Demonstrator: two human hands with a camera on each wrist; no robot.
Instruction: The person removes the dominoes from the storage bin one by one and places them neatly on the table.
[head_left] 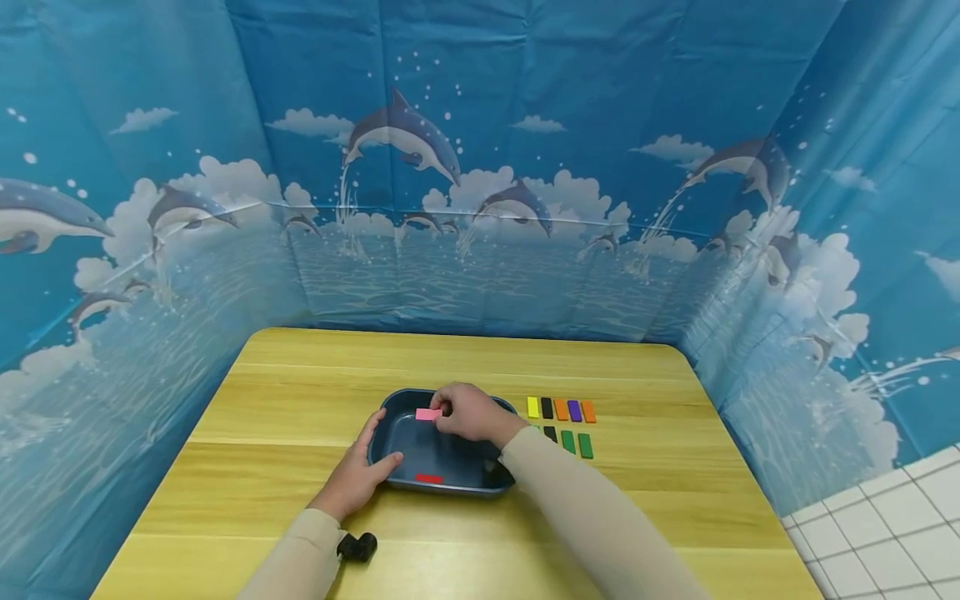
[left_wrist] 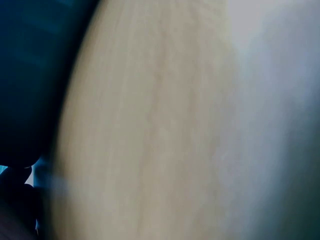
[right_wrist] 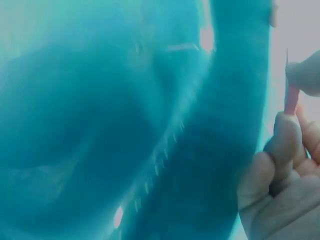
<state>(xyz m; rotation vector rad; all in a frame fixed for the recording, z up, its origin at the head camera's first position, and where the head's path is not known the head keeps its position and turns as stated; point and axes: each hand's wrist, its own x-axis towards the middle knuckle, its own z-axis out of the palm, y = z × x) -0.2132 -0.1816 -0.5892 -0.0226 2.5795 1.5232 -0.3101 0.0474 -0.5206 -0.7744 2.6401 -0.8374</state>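
A dark blue rectangular tray (head_left: pixel 438 454) with rounded corners lies on the wooden table. My left hand (head_left: pixel 356 475) grips its left side, the thumb over the rim and the fingers along the outer edge. Over the far part of the tray, my right hand (head_left: pixel 470 412) pinches a small pink rectangular block (head_left: pixel 427 414) between thumb and fingers. In the right wrist view the pink block (right_wrist: pixel 291 101) appears edge-on between the fingertips. Against the tray's near wall lies a red block (head_left: pixel 429 479). The right forearm covers the tray's right side.
Right of the tray, two rows of small blocks lie on the table, among them a yellow block (head_left: pixel 532 407), a purple block (head_left: pixel 574 411) and a green block (head_left: pixel 585 446). The right sleeve partly hides the nearer row. A dolphin-print curtain (head_left: pixel 465 275) hangs behind the table (head_left: pixel 300 375).
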